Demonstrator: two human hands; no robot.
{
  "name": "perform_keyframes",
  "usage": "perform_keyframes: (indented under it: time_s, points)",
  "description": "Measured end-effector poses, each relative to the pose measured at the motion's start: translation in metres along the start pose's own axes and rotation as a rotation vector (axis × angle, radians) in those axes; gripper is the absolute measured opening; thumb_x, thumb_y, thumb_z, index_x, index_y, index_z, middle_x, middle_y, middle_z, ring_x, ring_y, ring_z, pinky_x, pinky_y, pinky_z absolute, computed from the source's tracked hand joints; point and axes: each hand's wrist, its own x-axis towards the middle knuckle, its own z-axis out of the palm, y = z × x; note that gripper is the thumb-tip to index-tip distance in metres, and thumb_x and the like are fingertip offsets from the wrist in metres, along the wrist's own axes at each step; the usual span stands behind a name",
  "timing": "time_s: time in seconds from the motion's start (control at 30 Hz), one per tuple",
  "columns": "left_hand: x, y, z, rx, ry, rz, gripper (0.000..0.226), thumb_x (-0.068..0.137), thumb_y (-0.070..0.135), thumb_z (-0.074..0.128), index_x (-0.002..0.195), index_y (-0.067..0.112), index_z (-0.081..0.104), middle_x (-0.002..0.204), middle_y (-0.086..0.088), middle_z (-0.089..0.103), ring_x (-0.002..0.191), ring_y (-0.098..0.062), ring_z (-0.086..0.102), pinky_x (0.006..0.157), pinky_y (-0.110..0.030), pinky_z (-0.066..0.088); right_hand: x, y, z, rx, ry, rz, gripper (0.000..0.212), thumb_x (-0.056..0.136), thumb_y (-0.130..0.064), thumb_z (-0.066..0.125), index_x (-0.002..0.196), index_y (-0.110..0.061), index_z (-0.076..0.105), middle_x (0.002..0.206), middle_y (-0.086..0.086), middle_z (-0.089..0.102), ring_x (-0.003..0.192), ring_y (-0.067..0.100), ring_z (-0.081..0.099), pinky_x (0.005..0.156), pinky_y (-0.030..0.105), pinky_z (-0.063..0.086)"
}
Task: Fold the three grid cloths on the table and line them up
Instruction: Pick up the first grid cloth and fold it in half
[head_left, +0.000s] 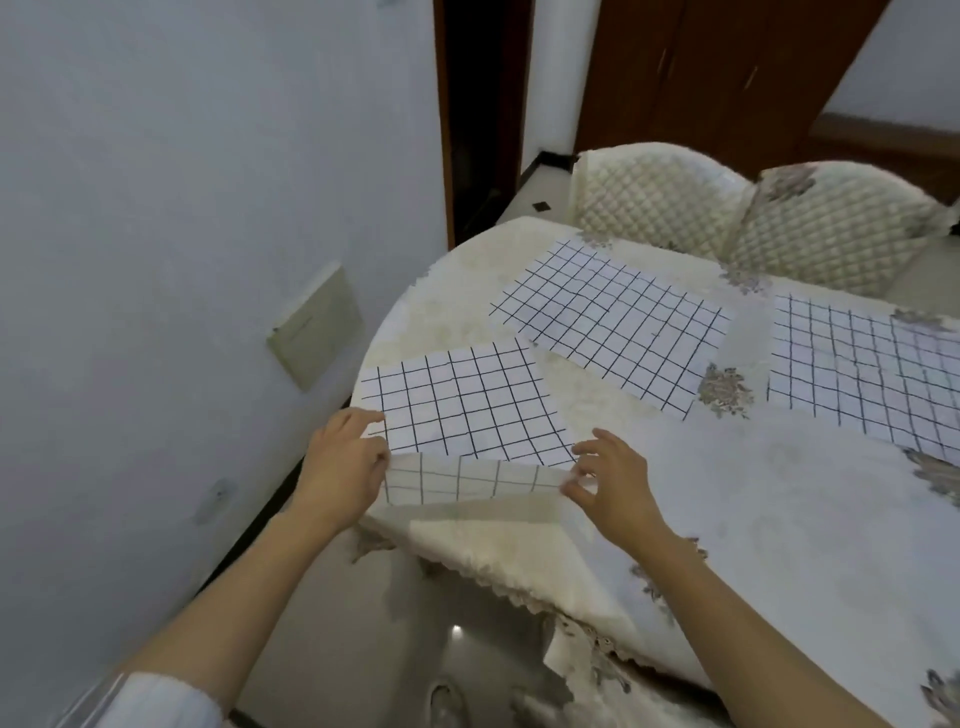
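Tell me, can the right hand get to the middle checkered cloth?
Probably yes. Only bare tablecloth lies between the right hand and the middle cloth, just beyond it. But that hand pinches a corner of the near cloth, so it must let go first.

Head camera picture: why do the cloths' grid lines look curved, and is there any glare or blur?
Head view: the wide-angle lens bows the lines on the nearest grid cloth and stretches the frame edges; light is soft, with a faint shadow on the table under the edge the left hand and right hand hold up; one small glint on the floor; no strong blur.
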Motion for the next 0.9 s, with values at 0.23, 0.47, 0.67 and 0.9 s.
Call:
perform_keyframes:
  time_s: [0.23, 0.47, 0.67, 0.9]
  points:
    - [0.031, -0.027, -0.02, 0.054, 0.068, -0.003, 0.016, 0.074, 0.014, 0.078, 0.064, 0.017, 0.066, 0.119, -0.006, 0.064, 0.111, -0.033, 0.053, 0.077, -0.046, 0.045, 0.029, -0.031, -0.037, -0.001, -0.045, -0.066, 0.008, 0.085, -0.028, 0.07, 0.078, -0.024, 0.07, 0.123, -0.003, 0.062, 0.138, 0.019, 0.035, 0.103, 0.035, 0.023]
    - [0.048, -0.043, -0.032, 0.19, 0.1, -0.095, 0.009, 0.075, 0.015, 0.077, 0.069, 0.015, 0.07, 0.112, -0.005, 0.066, 0.106, -0.034, 0.054, 0.074, -0.044, 0.044, 0.07, -0.036, -0.025, -0.02, 0.039, -0.031, 0.018, 0.085, -0.032, 0.067, 0.094, -0.017, 0.072, 0.123, -0.003, 0.06, 0.128, 0.017, 0.043, 0.093, 0.028, 0.021]
    - [0.085, -0.077, -0.023, 0.163, 0.064, -0.075, 0.008, 0.074, 0.015, 0.077, 0.07, 0.013, 0.07, 0.111, -0.009, 0.066, 0.105, -0.035, 0.054, 0.076, -0.046, 0.047, 0.103, -0.048, -0.012, -0.058, 0.021, 0.037, 0.018, 0.084, -0.032, 0.07, 0.094, -0.018, 0.072, 0.118, -0.003, 0.062, 0.115, 0.019, 0.052, 0.094, 0.036, 0.038]
    - [0.15, -0.123, -0.009, 0.078, 0.028, 0.0, 0.005, 0.075, 0.012, 0.076, 0.073, 0.011, 0.071, 0.116, -0.011, 0.065, 0.109, -0.033, 0.055, 0.075, -0.042, 0.045, 0.152, -0.075, 0.012, -0.106, 0.133, 0.174, 0.01, 0.085, -0.024, 0.069, 0.087, -0.014, 0.071, 0.102, 0.001, 0.066, 0.102, 0.022, 0.055, 0.077, 0.028, 0.03]
